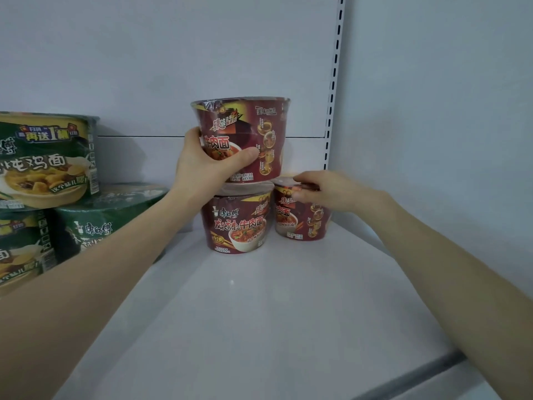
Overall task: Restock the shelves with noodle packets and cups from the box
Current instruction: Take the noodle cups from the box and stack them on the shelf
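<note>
Three dark red noodle cups stand at the back of the white shelf (pixel 259 313). My left hand (pixel 207 164) grips the top red cup (pixel 253 131), which sits on the lid of a second red cup (pixel 238 223). To its right stands a third red cup (pixel 300 217) on the shelf. My right hand (pixel 326 190) holds this third cup at its rim, fingers over the lid and thumb on the side.
Green noodle cups are stacked at the left: one on top (pixel 49 160), two below (pixel 106 220). A slotted metal upright (pixel 333 82) runs up the back wall at the right. The shelf's front edge strip (pixel 418 373) lies at lower right.
</note>
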A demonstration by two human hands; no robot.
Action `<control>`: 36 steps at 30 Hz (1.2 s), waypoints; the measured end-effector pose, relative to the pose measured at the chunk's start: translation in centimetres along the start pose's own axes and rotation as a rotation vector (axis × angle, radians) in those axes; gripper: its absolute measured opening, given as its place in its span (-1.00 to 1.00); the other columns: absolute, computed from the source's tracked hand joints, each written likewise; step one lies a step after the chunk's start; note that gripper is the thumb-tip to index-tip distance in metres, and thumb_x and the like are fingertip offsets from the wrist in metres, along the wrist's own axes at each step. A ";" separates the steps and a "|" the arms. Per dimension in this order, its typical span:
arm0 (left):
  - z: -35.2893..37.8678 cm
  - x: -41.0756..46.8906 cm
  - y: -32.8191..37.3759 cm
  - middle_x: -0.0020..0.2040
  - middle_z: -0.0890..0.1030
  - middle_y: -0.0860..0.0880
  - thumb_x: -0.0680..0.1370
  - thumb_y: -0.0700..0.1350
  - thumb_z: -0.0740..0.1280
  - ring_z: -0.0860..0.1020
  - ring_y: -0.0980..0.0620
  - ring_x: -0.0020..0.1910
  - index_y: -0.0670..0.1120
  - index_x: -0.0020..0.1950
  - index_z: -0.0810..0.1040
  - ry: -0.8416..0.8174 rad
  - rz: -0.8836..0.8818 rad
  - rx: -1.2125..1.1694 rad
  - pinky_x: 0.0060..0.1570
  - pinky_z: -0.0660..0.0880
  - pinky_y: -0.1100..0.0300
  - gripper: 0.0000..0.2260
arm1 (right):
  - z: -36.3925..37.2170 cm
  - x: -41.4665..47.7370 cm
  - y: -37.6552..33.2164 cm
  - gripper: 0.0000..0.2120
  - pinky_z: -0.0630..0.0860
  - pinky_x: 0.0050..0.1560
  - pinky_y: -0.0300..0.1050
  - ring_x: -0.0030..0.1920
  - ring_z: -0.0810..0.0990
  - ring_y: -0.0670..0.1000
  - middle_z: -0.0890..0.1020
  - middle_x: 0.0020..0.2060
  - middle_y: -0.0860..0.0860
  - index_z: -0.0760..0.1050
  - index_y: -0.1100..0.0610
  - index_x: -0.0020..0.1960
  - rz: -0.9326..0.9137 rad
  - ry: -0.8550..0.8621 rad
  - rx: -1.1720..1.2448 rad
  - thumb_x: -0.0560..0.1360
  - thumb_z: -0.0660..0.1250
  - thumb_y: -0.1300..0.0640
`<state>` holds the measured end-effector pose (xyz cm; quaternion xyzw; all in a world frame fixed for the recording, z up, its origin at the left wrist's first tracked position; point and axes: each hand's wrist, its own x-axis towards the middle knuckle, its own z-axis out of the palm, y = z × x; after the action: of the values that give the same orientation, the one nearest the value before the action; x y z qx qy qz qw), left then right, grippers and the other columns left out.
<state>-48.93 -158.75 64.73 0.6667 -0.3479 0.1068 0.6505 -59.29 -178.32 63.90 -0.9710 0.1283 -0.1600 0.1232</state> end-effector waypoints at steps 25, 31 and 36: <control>0.3 0.1 0.2 0.00 0.52 0.17 0.28 0.05 0.53 0.52 0.29 -0.04 -0.04 0.31 0.30 0.003 0.041 0.003 -0.10 0.46 0.36 -0.30 | -1.5 -1.0 2.4 -0.60 0.41 0.21 -0.10 0.21 0.46 0.04 0.49 0.19 0.06 0.40 0.14 0.28 0.020 -0.050 0.136 0.46 0.30 0.32; 0.6 0.0 0.4 -0.02 0.53 0.20 0.28 0.00 0.54 0.54 0.30 -0.08 -0.04 0.26 0.32 -0.002 0.055 -0.020 -0.13 0.48 0.40 -0.35 | -1.4 -0.8 2.3 -0.76 0.43 0.10 -0.15 0.12 0.52 0.06 0.55 -0.01 0.02 0.51 0.16 0.06 -0.005 0.075 0.173 0.42 0.42 0.16; 0.5 0.1 0.3 -0.01 0.53 0.18 0.28 0.02 0.54 0.54 0.28 -0.05 -0.07 0.30 0.31 -0.003 0.055 -0.030 -0.09 0.50 0.35 -0.31 | -1.9 -1.0 3.1 -0.77 0.40 0.28 -0.08 0.21 0.50 0.04 0.56 0.16 0.13 0.46 0.15 0.09 -0.001 -0.022 0.255 0.47 0.33 0.33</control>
<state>-49.18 -159.25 64.95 0.6471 -0.3686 0.1186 0.6568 -61.49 -181.31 64.54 -0.9492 0.1048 -0.1642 0.2471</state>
